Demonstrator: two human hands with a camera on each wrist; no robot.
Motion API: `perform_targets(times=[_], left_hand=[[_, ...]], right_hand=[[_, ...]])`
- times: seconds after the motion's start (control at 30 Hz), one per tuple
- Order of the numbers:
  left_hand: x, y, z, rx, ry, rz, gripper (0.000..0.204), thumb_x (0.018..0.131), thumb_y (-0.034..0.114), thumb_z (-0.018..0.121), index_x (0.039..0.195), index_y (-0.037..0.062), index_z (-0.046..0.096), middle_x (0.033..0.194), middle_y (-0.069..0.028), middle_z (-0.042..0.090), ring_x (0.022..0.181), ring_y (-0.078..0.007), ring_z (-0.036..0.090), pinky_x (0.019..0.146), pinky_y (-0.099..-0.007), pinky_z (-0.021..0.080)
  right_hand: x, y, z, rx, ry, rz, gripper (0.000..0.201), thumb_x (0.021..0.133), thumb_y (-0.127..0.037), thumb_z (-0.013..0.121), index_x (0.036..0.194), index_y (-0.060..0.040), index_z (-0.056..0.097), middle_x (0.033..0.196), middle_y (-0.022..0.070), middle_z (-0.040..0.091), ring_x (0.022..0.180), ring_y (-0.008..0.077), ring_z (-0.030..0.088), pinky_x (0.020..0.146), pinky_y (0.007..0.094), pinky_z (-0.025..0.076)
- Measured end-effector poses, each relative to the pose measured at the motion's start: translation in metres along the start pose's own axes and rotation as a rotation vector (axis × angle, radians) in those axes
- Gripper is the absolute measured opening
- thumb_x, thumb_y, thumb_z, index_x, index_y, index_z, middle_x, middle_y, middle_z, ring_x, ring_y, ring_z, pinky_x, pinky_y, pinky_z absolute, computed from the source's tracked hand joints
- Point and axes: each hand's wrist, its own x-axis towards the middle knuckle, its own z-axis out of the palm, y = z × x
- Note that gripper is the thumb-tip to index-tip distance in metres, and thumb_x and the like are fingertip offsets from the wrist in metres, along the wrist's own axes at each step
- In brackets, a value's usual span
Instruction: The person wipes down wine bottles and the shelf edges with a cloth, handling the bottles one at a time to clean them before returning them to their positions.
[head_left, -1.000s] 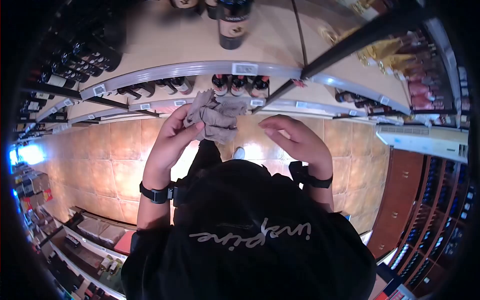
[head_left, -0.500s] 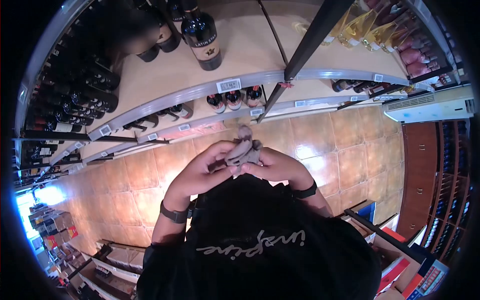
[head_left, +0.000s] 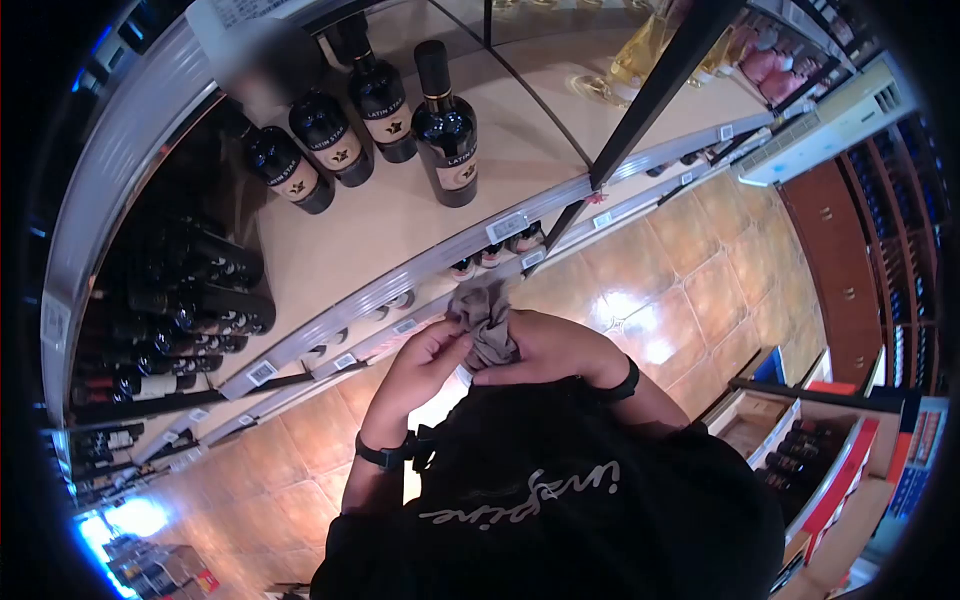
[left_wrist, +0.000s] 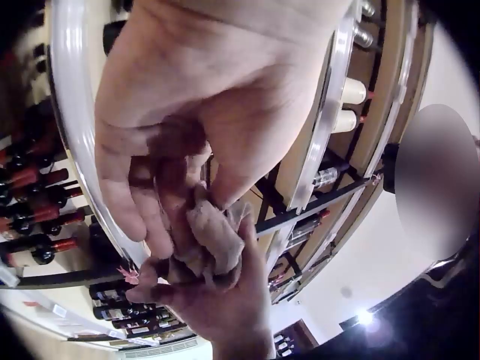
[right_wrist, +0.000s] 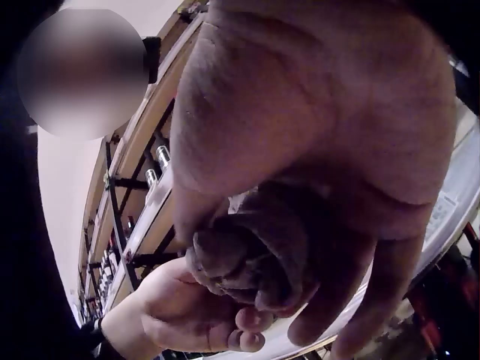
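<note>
A crumpled grey-brown cloth [head_left: 488, 325] is bunched between both hands in front of the dark shirt. On its left side the left hand [head_left: 428, 362] pinches it between thumb and fingers. The right hand [head_left: 550, 348] curls round the cloth's other side. In the left wrist view the cloth [left_wrist: 216, 236] lies folded under the left hand's [left_wrist: 202, 112] thumb and fingers, with the right hand [left_wrist: 225, 311] below it. The right wrist view shows the wadded cloth [right_wrist: 251, 259] against the right hand's [right_wrist: 315, 135] thumb and fingers.
Dark wine bottles [head_left: 446, 135] stand on the upper shelf [head_left: 380, 225] ahead, more bottles at the left. A black shelf post [head_left: 650, 95] rises right of centre. Boxes with bottles [head_left: 800, 450] are at the lower right; tiled floor [head_left: 650, 270] lies beyond the hands.
The right hand, apart from the cloth a second ago, has come in and now holds it with the left. The view has turned and shows more upper-shelf bottles.
</note>
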Motion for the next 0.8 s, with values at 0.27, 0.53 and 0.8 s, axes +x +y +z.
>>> perform_targets(times=[0.27,0.53,0.8], left_hand=[[0.02,0.027,-0.009,0.225,0.064,0.267,0.014,0.101,0.008,0.067,0.099,0.0003,0.056,0.092,-0.0004,0.049,0.085,-0.0121,0.048,0.078,-0.0257,0.043],[0.044,0.083,0.017,0.276,0.295,0.449,0.013,0.099,0.0,0.061,0.112,0.0005,0.059,0.128,-0.0114,0.052,0.118,-0.0213,0.052,0.106,-0.0339,0.039],[0.087,0.106,0.006,0.514,0.235,0.483,0.036,0.097,-0.006,0.061,0.13,0.0028,0.052,0.125,-0.0124,0.059,0.111,-0.0189,0.06,0.098,-0.0338,0.046]], right_hand=[[0.012,-0.011,-0.007,-0.254,0.111,0.176,0.043,0.092,-0.048,0.075,0.111,-0.0101,0.07,0.098,0.0139,0.073,0.092,0.0353,0.07,0.079,0.0447,0.055],[0.023,0.0,-0.041,-0.138,0.784,-0.053,0.097,0.082,-0.039,0.087,0.152,0.0055,0.036,0.139,0.0326,0.056,0.121,0.045,0.062,0.101,0.0436,0.052],[0.036,0.041,-0.059,0.188,0.624,-0.391,0.074,0.087,-0.008,0.073,0.153,-0.0075,0.04,0.144,0.0208,0.057,0.13,0.0376,0.061,0.108,0.0418,0.048]])
